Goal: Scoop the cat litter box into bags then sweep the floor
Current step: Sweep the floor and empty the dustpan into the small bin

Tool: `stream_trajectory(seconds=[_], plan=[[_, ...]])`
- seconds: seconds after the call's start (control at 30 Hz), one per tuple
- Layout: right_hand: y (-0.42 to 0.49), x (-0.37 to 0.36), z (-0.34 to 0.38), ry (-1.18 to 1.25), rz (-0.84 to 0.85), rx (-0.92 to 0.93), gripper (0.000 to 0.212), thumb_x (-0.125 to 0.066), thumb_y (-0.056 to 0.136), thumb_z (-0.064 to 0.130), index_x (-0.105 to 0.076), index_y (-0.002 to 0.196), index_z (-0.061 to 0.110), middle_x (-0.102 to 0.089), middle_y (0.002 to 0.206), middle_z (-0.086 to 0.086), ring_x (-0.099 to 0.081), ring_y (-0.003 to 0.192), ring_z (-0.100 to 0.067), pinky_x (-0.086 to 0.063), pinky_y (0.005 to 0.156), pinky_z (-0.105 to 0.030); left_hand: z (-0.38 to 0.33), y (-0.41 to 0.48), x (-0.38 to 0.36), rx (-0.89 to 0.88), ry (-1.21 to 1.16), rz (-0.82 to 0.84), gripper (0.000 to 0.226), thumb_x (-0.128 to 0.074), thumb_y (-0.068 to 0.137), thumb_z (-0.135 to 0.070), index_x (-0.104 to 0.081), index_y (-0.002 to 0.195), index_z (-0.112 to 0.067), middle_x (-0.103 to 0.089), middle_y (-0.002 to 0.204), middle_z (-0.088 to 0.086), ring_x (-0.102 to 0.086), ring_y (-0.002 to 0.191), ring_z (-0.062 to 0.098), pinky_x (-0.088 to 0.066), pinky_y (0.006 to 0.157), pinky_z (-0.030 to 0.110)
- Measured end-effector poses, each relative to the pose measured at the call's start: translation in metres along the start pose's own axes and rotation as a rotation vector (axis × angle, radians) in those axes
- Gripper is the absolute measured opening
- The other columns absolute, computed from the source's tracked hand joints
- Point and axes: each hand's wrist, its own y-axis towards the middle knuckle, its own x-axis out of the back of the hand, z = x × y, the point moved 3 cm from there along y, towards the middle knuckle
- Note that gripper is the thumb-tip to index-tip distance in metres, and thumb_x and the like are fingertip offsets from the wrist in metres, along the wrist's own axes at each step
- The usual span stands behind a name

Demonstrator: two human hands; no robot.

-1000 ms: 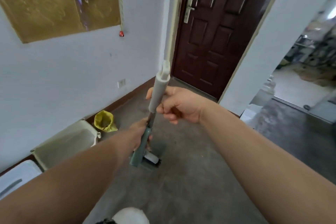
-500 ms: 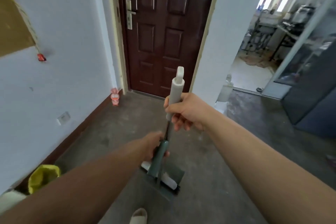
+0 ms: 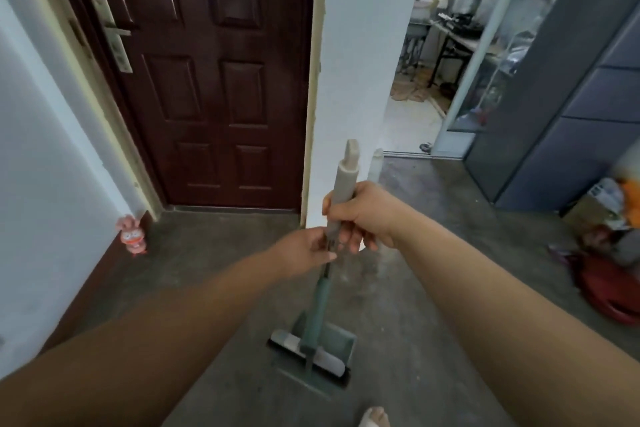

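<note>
Foot point(image 3: 373, 419): bare toes only, at six o'clock on the bottom edge, resting on the grey concrete floor point(image 3: 433, 340).

Dustpan point(image 3: 341, 343): teal, flat on the floor just beyond the foot, at six o'clock.

Brush head point(image 3: 291, 342): pale top, dark bristles, lying across the dustpan and touching it.

Broom handle point(image 3: 320, 302): teal lower section rising from the brush head, a thin dark shaft above it, and a beige grip point(image 3: 346, 178) with a hanging tab on top. It stands near upright, tipped a little toward one o'clock.

Left hand point(image 3: 304, 250): centre of view, forearm coming in from seven o'clock. Thumb and fingertips pinch the thin dark shaft just under the beige grip.

Right hand point(image 3: 363, 215): just above the left hand, forearm coming in from four o'clock. Its fingers are curled round the lower part of the beige grip, and the rest of the grip stands free above the fist.

Toy figure point(image 3: 132, 236): pink, at nine o'clock, against the brown skirting beside the door frame.

Red basin point(image 3: 609, 298): on the floor at three o'clock, with a cardboard box point(image 3: 599, 208) and blurred clutter just behind it.

Door point(image 3: 207, 87): dark brown, panelled, closed, at eleven o'clock, with a metal lever handle point(image 3: 116, 33) on its left side.

White wall end point(image 3: 360, 45): at twelve o'clock, directly behind the beige grip.

Grey cabinet point(image 3: 571, 107): tall, at two o'clock.

Far room: at one o'clock, through the opening. A table point(image 3: 460, 42) carries items too blurred to name.
</note>
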Motion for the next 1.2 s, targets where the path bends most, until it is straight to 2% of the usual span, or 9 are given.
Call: stream_trajectory(seconds=[0.1,0.2,0.37,0.5,0.63,0.7,0.8,0.97,1.2], plan=[[0.033,0.032,0.004,-0.006,-0.019,0.033,0.008,-0.055,0.081,0.013,-0.062,0.086,0.013,-0.059,0.057,-0.016,-0.048,0.033,-0.022,-0.028,0.034,-0.018,-0.002,0.042,0.017,-0.048,-0.098,-0.063,0.030,-0.065,0.086,-0.002,-0.059,0.115,-0.002,-0.067,0.111,0.008,-0.063,0.105,0.015,-0.047,0.098,0.030],[0.073,0.073,0.003,-0.030,-0.057,0.113,0.018,-0.056,0.083,0.014,-0.061,0.095,0.003,-0.059,0.056,-0.016,-0.047,0.034,-0.023,-0.032,0.034,-0.021,-0.015,0.091,0.028,-0.075,0.005,-0.182,0.021,-0.071,0.082,-0.011,-0.066,0.102,-0.015,-0.072,0.097,0.000,-0.068,0.092,0.012,-0.051,0.089,0.029],[0.139,0.131,-0.002,-0.012,0.002,0.162,0.021,-0.062,0.088,0.014,-0.059,0.108,0.010,-0.061,0.064,-0.016,-0.055,0.043,-0.024,-0.043,0.042,-0.029,-0.026,0.170,0.047,0.011,0.163,-0.317,0.019,-0.073,0.081,-0.022,-0.065,0.096,-0.014,-0.065,0.081,0.000,-0.060,0.076,0.018,-0.049,0.076,0.033],[0.198,0.165,-0.023,-0.108,0.034,0.100,0.045,-0.074,0.080,0.038,-0.055,0.117,0.022,-0.065,0.082,-0.009,-0.063,0.065,-0.020,-0.055,0.062,-0.031,-0.031,0.220,0.065,0.040,0.231,-0.441,0.023,-0.073,0.082,-0.026,-0.065,0.100,-0.015,-0.061,0.076,-0.004,-0.055,0.070,0.010,-0.041,0.064,0.018],[0.251,0.172,-0.077,-0.514,0.186,-0.086,0.076,-0.077,0.071,0.050,-0.043,0.133,0.023,-0.058,0.119,-0.003,-0.058,0.104,-0.021,-0.050,0.088,-0.031,-0.034,0.262,0.080,0.058,0.272,-0.498,0.018,-0.073,0.080,-0.031,-0.061,0.093,-0.025,-0.065,0.087,-0.009,-0.059,0.080,0.009,-0.041,0.066,0.013],[0.278,0.172,-0.100,-0.710,0.248,-0.099,0.062,-0.075,0.076,0.039,-0.047,0.128,0.018,-0.057,0.120,-0.005,-0.056,0.107,-0.024,-0.048,0.087,-0.030,-0.033,0.285,0.090,0.085,0.281,-0.528,0.019,-0.074,0.079,-0.035,-0.061,0.091,-0.029,-0.063,0.086,-0.012,-0.058,0.079,0.006,-0.034,0.062,0.007],[0.327,0.180,-0.120,-0.819,0.194,-0.043,0.018,-0.065,0.087,0.025,-0.050,0.094,0.019,-0.057,0.095,-0.002,-0.059,0.093,-0.025,-0.045,0.074,-0.029,-0.025,0.321,0.106,0.130,0.280,-0.531,0.020,-0.074,0.078,-0.039,-0.060,0.089,-0.029,-0.061,0.085,-0.013,-0.057,0.079,0.004,-0.034,0.062,0.010],[0.403,0.200,-0.129,-0.865,0.224,-0.085,0.026,-0.063,0.084,0.015,-0.042,0.072,0.025,-0.047,0.074,0.005,-0.053,0.078,-0.021,-0.041,0.064,-0.026,0.002,0.383,0.129,0.189,0.281,-0.416,0.023,-0.076,0.077,-0.039,-0.061,0.088,-0.024,-0.060,0.085,-0.009,-0.059,0.081,0.010,-0.038,0.064,0.015],[0.486,0.230,-0.134,-0.903,0.258,-0.118,0.008,-0.058,0.090,0.022,-0.051,0.094,0.024,-0.053,0.086,0.001,-0.056,0.082,-0.022,-0.044,0.065,-0.025,0.028,0.461,0.163,0.243,0.279,-0.208,0.035,-0.076,0.078,-0.035,-0.067,0.105,-0.015,-0.070,0.103,0.002,-0.066,0.097,0.017,-0.052,0.090,0.033]])
